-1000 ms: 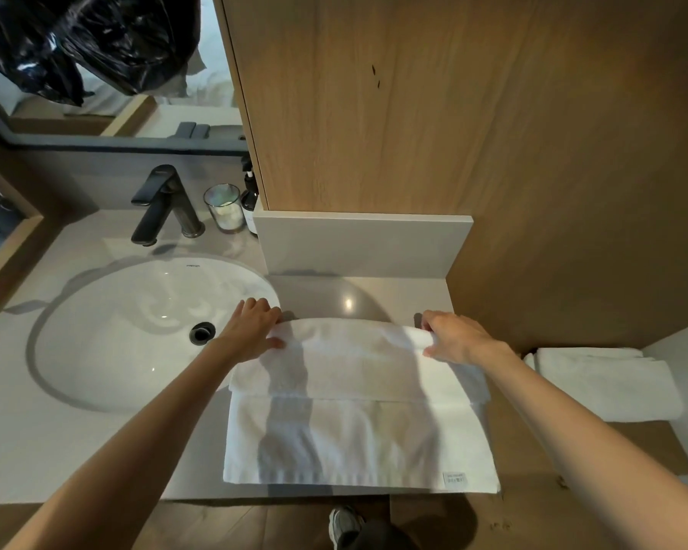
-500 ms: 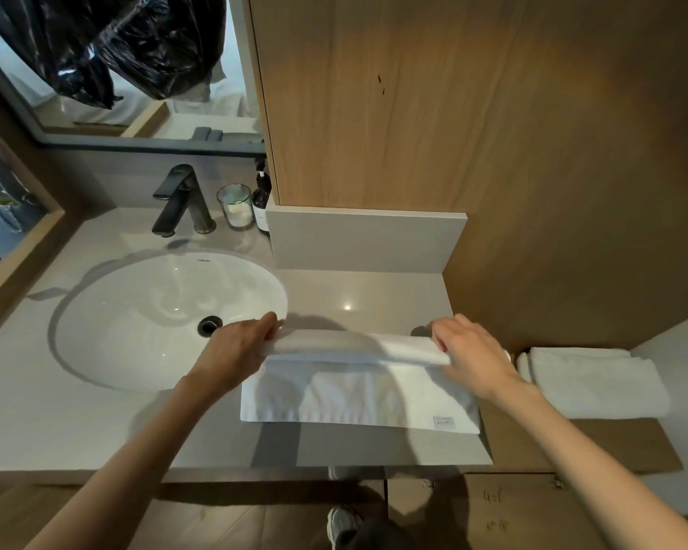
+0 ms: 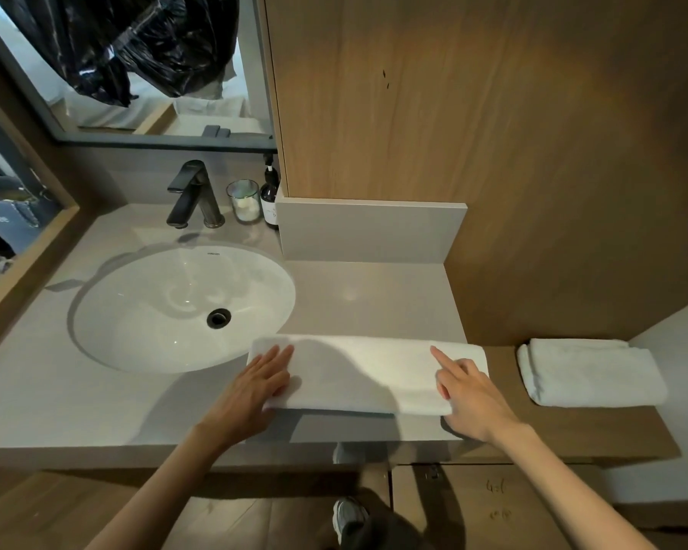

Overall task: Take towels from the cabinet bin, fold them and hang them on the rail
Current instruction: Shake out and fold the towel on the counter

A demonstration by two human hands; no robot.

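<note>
Found towel [image 3: 358, 371] folded into a long strip at near edge of counter [image 3: 76, 410], right of sink [image 3: 136, 311]. Pinned by flat left hand [image 3: 255, 391] and straight index of right hand [image 3: 473, 398] (nothing gripped). Best smoothed outward, edges squared, before refolding.

Your towel [image 3: 358, 375], white, folded into a long flat band, lying crosswise in the lower middle of the frame, second towel [image 3: 588, 373], white, folded shorter and thicker, lying flat at middle right, near yours, not touching.
</note>
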